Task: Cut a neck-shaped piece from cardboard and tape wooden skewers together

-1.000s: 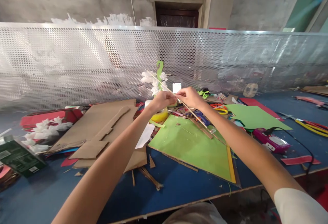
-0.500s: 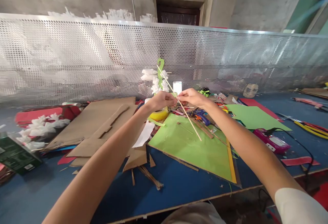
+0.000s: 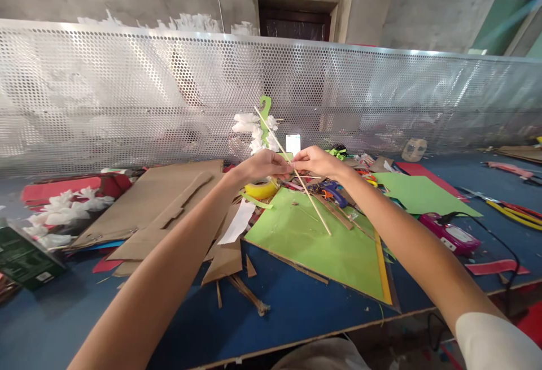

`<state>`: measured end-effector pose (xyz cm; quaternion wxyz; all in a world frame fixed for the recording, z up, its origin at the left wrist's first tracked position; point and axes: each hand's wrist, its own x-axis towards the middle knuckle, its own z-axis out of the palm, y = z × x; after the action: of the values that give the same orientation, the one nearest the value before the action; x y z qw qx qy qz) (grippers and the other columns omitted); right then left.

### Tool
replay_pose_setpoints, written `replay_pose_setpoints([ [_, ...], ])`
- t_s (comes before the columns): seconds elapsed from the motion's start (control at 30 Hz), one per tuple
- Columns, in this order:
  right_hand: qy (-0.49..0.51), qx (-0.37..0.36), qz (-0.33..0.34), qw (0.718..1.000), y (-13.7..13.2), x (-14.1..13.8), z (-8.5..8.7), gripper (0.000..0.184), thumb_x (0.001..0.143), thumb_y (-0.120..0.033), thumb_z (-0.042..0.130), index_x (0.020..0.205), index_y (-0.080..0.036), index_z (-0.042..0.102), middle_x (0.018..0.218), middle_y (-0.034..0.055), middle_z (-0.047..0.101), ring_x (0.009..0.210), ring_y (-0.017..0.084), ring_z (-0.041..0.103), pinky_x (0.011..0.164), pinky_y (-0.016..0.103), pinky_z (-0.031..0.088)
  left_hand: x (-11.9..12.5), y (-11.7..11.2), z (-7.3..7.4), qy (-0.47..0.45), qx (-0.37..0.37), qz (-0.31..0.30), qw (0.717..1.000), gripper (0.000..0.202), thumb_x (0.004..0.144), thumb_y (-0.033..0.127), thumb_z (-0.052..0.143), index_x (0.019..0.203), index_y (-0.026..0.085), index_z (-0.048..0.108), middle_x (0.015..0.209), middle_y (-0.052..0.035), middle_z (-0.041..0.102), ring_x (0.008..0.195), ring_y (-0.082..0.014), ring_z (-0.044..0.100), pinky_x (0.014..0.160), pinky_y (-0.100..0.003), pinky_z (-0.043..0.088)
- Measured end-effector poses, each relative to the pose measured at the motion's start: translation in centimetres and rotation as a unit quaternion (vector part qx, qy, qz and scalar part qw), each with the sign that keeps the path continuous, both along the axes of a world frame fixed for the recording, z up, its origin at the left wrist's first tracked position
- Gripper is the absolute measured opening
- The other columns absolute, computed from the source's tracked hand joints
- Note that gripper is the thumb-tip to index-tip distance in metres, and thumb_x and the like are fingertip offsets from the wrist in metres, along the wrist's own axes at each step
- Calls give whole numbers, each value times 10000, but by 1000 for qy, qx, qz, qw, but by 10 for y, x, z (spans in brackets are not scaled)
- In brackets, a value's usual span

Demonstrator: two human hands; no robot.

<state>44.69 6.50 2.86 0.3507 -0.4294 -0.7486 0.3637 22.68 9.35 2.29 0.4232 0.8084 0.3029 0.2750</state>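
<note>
A thin pale wooden stick (image 3: 312, 205) slants through the air, its upper end to the left and its lower end over the green sheet (image 3: 292, 246). My left hand (image 3: 269, 165) and my right hand (image 3: 314, 162) meet around its middle, fingertips pinched on it and close together. Behind them stands a green curved cutout (image 3: 265, 111) with white crumpled tissue (image 3: 245, 123) around it. Beneath my left hand lies a yellow roll of tape (image 3: 261, 190). A blue glue gun (image 3: 334, 194) rests among scraps below my right hand.
Brown cardboard pieces (image 3: 139, 200) lie at the left, beside a dark green box (image 3: 27, 254). On the right are a magenta power strip (image 3: 449, 233) with a cable, scissors with yellow and red handles (image 3: 516, 212), and a light green sheet (image 3: 423, 192). A perforated metal screen (image 3: 169, 93) runs along the back.
The stick has turned slightly, its upper end shifting up and left and its lower end a little left. Both hands stay pinched near its middle.
</note>
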Motion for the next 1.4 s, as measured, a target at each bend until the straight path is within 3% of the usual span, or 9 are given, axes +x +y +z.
replay_pose_setpoints([
  [0.2, 76, -91, -4, 993, -9, -5, 6, 131, 904, -102, 733, 782, -144, 715, 734, 44, 749, 649, 134, 695, 647, 252, 593, -2, -8, 15, 38, 43, -12, 998, 168, 766, 347, 838, 803, 183, 829, 777, -88, 790, 664, -155, 695, 627, -267, 535],
  [0.37, 83, -73, 11, 994, -12, -2, 11, 89, 857, -136, 806, 814, -132, 728, 714, 34, 746, 599, 108, 657, 620, 227, 587, -4, -16, 24, 66, 63, 3, 996, 178, 774, 349, 832, 730, 178, 807, 754, -89, 776, 659, -165, 692, 616, -277, 526],
  [0.67, 120, -47, -7, 992, 3, 2, -1, 77, 836, -82, 819, 857, -124, 758, 796, 43, 768, 693, 103, 667, 719, 220, 569, 5, -8, 6, -16, 58, 4, 998, 261, 766, 412, 856, 777, 169, 762, 733, -71, 758, 580, -123, 668, 573, -241, 523],
  [0.87, 82, -14, -47, 995, 10, 2, -5, 115, 786, -127, 880, 841, -128, 779, 770, 40, 773, 695, 119, 664, 727, 238, 567, 13, 0, -6, -42, 64, 14, 997, 284, 767, 435, 859, 767, 170, 754, 708, -49, 750, 593, -124, 679, 585, -239, 537],
  [1.07, 97, -52, -34, 993, 3, 3, -1, 124, 784, -117, 880, 792, -127, 757, 725, 23, 735, 640, 99, 628, 674, 219, 554, 13, 2, -8, -38, 67, 4, 997, 249, 758, 409, 854, 741, 184, 750, 687, -57, 744, 611, -139, 702, 599, -243, 541],
  [1.4, 113, -127, -14, 985, -2, 8, 1, 128, 811, -105, 848, 756, -147, 741, 746, 37, 736, 680, 127, 685, 692, 255, 611, 9, 1, -6, -17, 16, -39, 999, 199, 695, 349, 880, 799, 201, 798, 702, -51, 761, 618, -137, 708, 608, -235, 548],
])
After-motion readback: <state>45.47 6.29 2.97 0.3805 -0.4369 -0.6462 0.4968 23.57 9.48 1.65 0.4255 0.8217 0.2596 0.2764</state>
